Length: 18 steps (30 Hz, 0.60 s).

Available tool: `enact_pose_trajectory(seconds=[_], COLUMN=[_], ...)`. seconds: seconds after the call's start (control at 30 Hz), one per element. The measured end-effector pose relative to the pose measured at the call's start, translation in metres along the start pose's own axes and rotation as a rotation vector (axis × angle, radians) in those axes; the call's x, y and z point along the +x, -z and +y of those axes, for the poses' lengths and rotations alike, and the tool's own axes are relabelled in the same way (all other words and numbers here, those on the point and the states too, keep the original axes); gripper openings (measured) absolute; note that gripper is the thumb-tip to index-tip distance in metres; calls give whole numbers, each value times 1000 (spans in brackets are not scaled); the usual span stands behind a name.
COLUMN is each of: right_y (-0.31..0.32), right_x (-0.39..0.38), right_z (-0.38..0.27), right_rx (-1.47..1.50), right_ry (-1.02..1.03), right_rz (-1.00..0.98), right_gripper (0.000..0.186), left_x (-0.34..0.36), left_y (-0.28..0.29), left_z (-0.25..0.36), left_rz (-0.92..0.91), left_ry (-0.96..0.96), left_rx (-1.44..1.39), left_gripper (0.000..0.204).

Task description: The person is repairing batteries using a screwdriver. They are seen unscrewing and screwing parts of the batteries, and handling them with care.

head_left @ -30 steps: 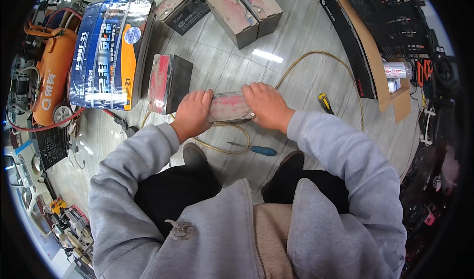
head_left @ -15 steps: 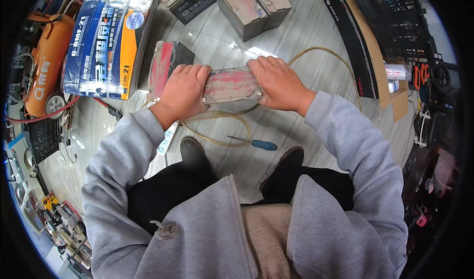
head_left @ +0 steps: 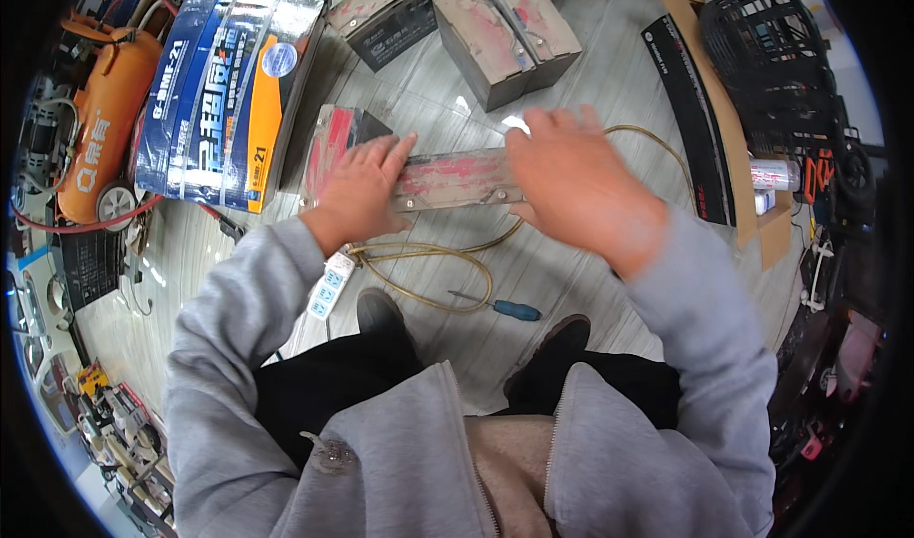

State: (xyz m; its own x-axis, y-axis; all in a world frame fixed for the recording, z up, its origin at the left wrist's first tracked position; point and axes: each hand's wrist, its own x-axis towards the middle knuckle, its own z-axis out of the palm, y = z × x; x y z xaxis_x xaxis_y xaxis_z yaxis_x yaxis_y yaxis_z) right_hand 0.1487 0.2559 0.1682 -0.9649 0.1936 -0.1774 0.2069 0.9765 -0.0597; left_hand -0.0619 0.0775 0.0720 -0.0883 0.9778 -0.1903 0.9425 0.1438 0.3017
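A dusty battery (head_left: 457,178) with a worn red top lies crosswise in front of me, between my hands. At its left end rests my left hand (head_left: 360,191), its fingers stretched and spread rather than wrapped round. Over the right end is my right hand (head_left: 583,188), smeared by motion, fingers apart and that end partly hidden beneath it. Whether the right hand still touches the battery I cannot tell. A second dusty red-topped battery (head_left: 331,140) stands just beyond my left hand, partly covered by it.
Farther off stand more dusty batteries (head_left: 509,38). A blue boxed package (head_left: 224,90) and an orange air compressor (head_left: 114,124) are at left. A yellowish hose (head_left: 428,300), power strip (head_left: 329,288) and blue-handled screwdriver (head_left: 517,309) lie near my feet. An open carton (head_left: 724,109) is at right.
Both hands have loosened from their grip on the battery's ends. My right hand has come up and nearer to me; the left one's fingers have spread. The view has shifted slightly.
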Motion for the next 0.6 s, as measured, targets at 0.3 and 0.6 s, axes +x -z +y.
enact_pose_trajectory(seconds=[0.3,0.6], right_y=[93,106], right_x=[-34,-52], right_z=[-78,-66], right_rx=[487,628], right_ry=[458,410], right_rz=[-16,-144], right_gripper=[17,9], left_x=[-25,-18], left_y=[20,17], left_z=[-2,3], left_rz=[21,-3], left_ry=[-12,-36], left_rx=[-137,-155], left_gripper=[58,51])
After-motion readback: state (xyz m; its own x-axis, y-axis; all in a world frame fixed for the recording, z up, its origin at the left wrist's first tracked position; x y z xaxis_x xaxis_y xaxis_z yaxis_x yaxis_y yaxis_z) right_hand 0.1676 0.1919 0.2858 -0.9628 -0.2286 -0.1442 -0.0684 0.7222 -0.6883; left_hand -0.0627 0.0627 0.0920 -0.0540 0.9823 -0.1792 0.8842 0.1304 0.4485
